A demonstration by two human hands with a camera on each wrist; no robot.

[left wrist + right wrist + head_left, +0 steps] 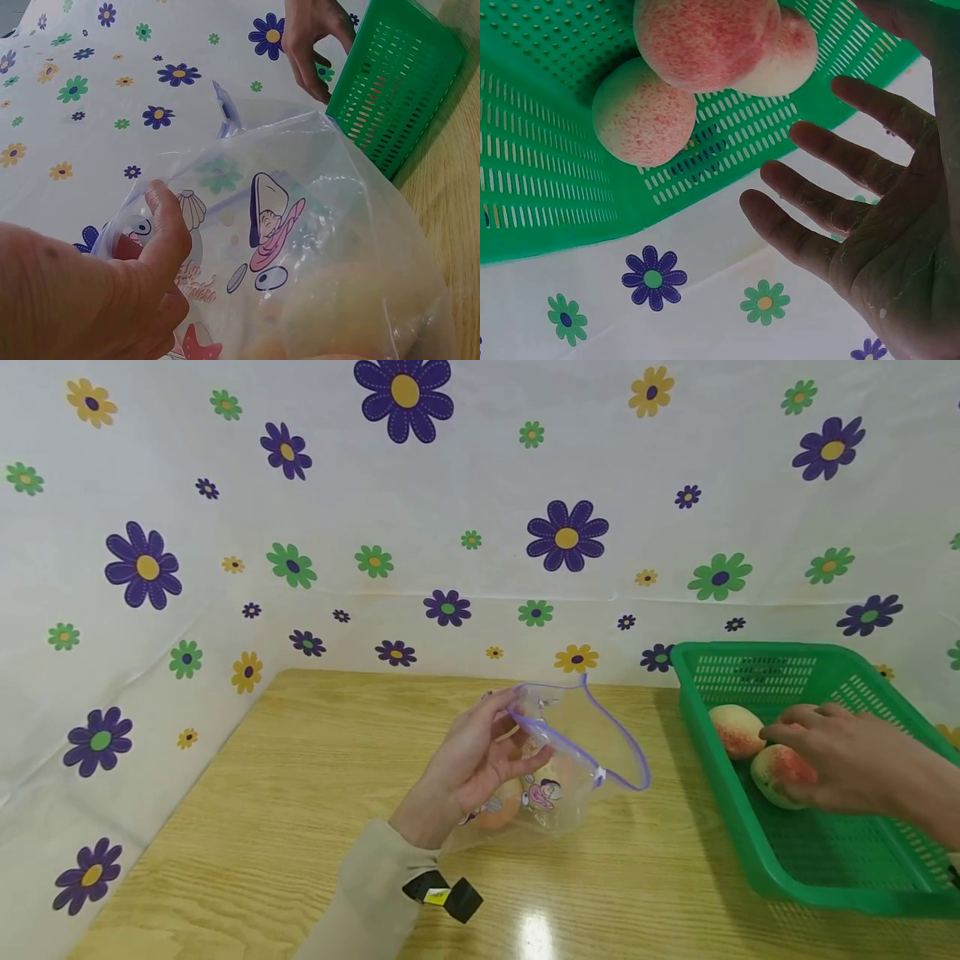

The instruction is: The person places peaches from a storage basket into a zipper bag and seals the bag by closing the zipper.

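- While it lies on the light wooden table (285,827), the clear plastic zip bag with a purple seal and cartoon print (558,768) is pinched at its open rim by the left hand (468,768).
- Inside the bag, at least one round orange-yellow fruit (501,807) shows.
- Right of the bag stands one green perforated plastic basket (825,877).
- Three pink-speckled peaches sit in the basket; the right hand (840,760), fingers spread, reaches over the nearest peach (776,774).
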